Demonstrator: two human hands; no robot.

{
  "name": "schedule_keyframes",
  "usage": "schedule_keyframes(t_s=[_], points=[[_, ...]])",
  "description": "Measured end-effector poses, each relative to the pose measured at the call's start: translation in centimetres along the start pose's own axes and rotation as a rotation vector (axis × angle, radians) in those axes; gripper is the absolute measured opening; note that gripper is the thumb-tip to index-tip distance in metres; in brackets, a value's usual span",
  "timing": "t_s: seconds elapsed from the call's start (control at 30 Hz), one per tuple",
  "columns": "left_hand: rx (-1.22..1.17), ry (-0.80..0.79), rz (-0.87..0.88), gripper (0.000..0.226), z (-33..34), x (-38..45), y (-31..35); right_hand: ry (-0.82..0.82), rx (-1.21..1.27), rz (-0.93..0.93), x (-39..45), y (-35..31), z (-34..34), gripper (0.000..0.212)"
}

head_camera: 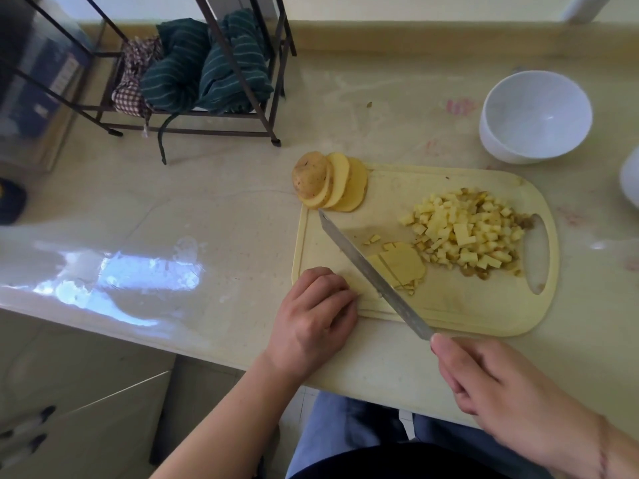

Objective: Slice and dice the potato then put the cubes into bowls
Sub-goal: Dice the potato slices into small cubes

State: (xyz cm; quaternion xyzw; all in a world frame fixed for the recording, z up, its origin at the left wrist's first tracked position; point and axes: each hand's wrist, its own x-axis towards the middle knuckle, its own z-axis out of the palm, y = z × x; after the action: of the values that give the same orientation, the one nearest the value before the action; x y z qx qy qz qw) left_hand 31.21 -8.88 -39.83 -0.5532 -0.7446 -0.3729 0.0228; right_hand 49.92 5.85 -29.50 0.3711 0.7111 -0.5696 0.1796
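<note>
1. The right hand (498,388), nearest the camera, is wrapped round the handle of the kitchen knife (373,274); the handle itself is hidden inside the grip.
2. The left hand (314,319) rests at the near left corner of the cutting board (449,316), fingers curled under; whether they pin any potato I cannot tell.
3. The blade runs diagonally over the slice in work (401,264), already scored into strips; judged step: cross-cutting those strips into cubes.
4. To do it well, I would turn the strips square to the blade, keep the left knuckles forward and fingertips tucked, and space the cuts to match the diced pile (466,233) by the board's handle hole.
5. Uncut slices (328,181) lean in a stack at the board's far left corner, half off it; they look liable to slide.
6. The white bowl (536,115) stands beyond the board, holding nothing visible; a second white vessel (631,181) shows at the right edge.
</note>
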Motion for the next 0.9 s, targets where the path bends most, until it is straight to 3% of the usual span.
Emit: schedule_keyframes(t_s=[0.27, 0.6, 0.9], points=[[0.019, -0.024, -0.015, 0.006, -0.3, -0.5, 0.0, -0.051, -0.061, -0.028, -0.5, 0.1, 0.4, 0.078], [0.03, -0.024, -0.01, 0.008, -0.1, -0.5, -0.1, -0.044, -0.083, 0.033, -1.3, -1.0, 0.4, 0.054], [0.011, -0.041, -0.004, 0.008, -0.1, -0.5, -0.3, 0.044, -0.17, -0.065, 0.7, -0.8, 1.7, 0.063]])
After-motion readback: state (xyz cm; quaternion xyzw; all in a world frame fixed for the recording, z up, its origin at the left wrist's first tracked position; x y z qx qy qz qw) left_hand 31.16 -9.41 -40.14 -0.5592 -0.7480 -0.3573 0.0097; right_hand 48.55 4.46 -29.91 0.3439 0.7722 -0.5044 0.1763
